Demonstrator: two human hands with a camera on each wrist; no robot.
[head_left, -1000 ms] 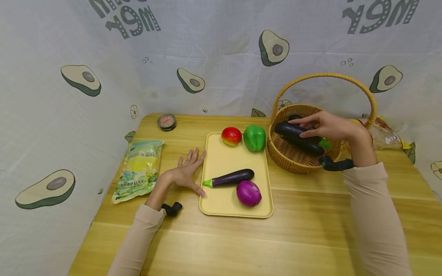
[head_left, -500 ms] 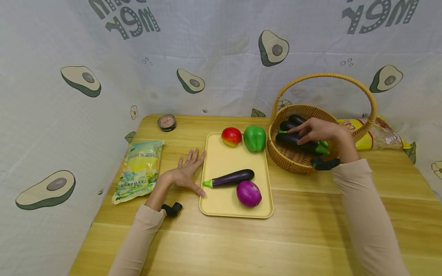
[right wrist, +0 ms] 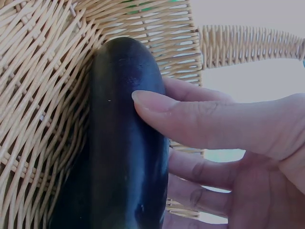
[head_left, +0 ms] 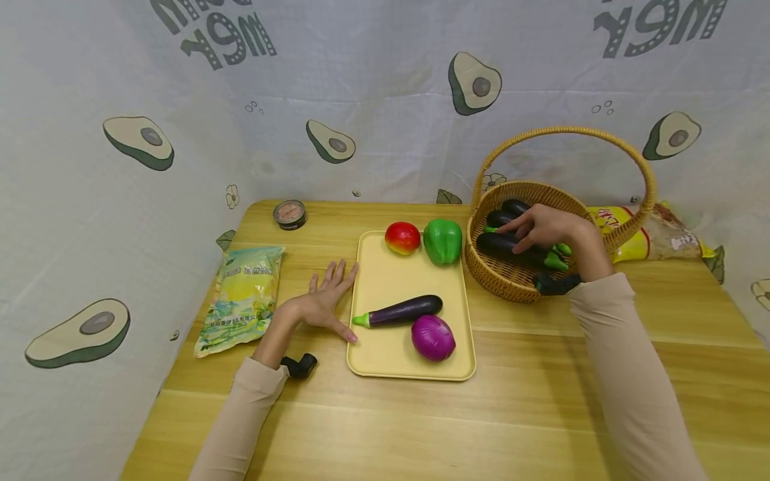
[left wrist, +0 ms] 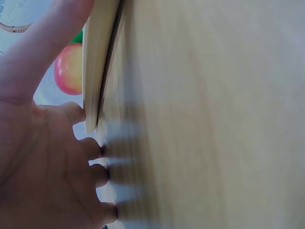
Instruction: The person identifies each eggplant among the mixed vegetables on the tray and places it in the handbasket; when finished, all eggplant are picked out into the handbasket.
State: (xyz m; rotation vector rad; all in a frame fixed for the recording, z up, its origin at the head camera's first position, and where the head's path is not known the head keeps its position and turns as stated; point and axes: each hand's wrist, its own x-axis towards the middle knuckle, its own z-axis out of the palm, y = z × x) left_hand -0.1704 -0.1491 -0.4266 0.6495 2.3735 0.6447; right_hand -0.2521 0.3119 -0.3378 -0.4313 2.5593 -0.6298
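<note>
My right hand [head_left: 550, 227] reaches into a wicker basket [head_left: 505, 288] and holds a dark eggplant [head_left: 494, 245] with a green stem. In the right wrist view, the thumb [right wrist: 159, 102] presses on the eggplant's [right wrist: 126, 129] near side, and the other fingers are partly hidden behind it. Further eggplants [head_left: 516, 206] lie in the basket behind it. On the left, my left hand [head_left: 315, 308] is spread with fingertips on the table, its thumb touching the edge of a yellow tray [head_left: 385, 354]. An eggplant [head_left: 409, 309] and a purple onion [head_left: 433, 338] lie on that tray.
A red-yellow mango [head_left: 402, 238] and a green bell pepper [head_left: 443, 242] sit at the tray's far end. The tall basket handle [head_left: 562, 130] arches over the right hand. Bags [head_left: 240, 300] [head_left: 668, 234] flank the scene, and a round tin [head_left: 290, 214] stands at the back left.
My right hand has brought the eggplant lower in the basket and shifted slightly left, uncovering the eggplants behind and the right bag. The left hand stays put.
</note>
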